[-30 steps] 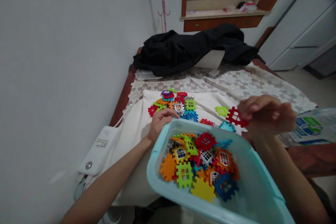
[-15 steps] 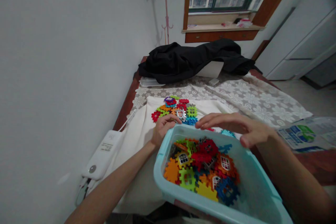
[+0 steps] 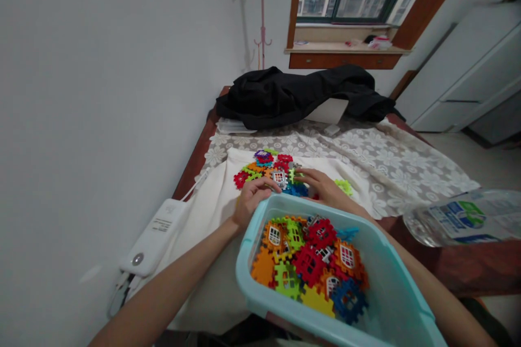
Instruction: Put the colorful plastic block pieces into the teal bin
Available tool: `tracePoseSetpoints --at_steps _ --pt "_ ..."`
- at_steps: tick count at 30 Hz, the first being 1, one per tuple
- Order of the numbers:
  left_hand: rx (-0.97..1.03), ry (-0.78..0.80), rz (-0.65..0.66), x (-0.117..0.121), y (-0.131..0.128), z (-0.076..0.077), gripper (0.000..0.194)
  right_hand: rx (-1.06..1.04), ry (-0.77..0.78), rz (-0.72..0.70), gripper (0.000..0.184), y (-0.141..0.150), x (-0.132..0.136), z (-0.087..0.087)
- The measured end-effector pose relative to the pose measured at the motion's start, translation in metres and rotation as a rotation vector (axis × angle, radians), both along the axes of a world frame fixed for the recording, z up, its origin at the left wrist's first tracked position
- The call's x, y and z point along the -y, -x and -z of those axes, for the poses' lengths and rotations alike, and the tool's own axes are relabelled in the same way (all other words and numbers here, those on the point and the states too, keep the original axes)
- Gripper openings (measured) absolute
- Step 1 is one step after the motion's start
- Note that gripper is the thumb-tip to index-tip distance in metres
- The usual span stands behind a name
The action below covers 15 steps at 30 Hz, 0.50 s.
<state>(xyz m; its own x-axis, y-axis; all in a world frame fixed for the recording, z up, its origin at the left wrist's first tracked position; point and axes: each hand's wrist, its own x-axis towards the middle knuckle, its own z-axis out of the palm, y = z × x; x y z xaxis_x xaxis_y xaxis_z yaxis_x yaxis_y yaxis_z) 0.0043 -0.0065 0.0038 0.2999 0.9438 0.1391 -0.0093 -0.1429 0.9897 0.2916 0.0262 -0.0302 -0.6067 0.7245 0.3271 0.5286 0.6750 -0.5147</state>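
Note:
A light-blue plastic bin [image 3: 402,276] tilts toward me, with several colourful toothed building blocks [image 3: 309,265] in it, some with window inserts. My left hand [image 3: 253,200] has its fingers curled at the bin's far left corner, against the rim. Beyond the far rim my right hand [image 3: 325,190] reaches over a pile of similar blocks [image 3: 260,168] on white cloth. Its fingers are stretched out and apart, beside a grey window block [image 3: 279,178]; whether they touch any block I cannot tell. A lime-green block [image 3: 344,187] lies right of that hand.
White cloth [image 3: 215,217] covers part of a patterned tablecloth [image 3: 407,162]. A white power strip [image 3: 152,238] is at the left by the wall. A clear plastic bottle [image 3: 464,217] lies on the right. Black fabric [image 3: 301,92] is heaped at the far end.
My right hand has moved left and forward from above the bin's far rim to the block pile. The blocks in the bin have shifted. My left hand stays at the corner.

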Motion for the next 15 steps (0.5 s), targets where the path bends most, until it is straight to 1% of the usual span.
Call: tracePoseSetpoints --at_steps 2,4,6,8,11,13,15 --pt "0.013 0.012 0.01 0.0 0.0 0.001 0.025 0.005 -0.043 0.019 0.057 0.002 0.0 0.001" --pt "0.029 0.013 0.018 -0.001 0.0 0.003 0.025 0.008 -0.062 0.052 0.065 0.003 0.0 0.005" --pt "0.029 0.001 0.017 -0.001 0.0 0.005 0.025 0.049 -0.054 0.057 0.075 0.004 0.0 0.011" --pt "0.017 -0.006 0.016 -0.002 0.001 0.006 0.025 0.111 -0.02 0.026 0.081 0.005 -0.001 0.016" --pt "-0.003 0.006 0.009 -0.002 0.001 0.005 0.026 0.153 0.013 -0.012 0.077 0.007 -0.004 0.02" --pt "-0.01 0.01 0.005 -0.002 0.0 0.004 0.027 0.131 -0.003 -0.01 0.074 0.007 -0.004 0.021" --pt "-0.009 0.008 0.003 -0.002 0.0 0.002 0.026 0.105 -0.034 0.006 0.073 0.007 -0.004 0.02"
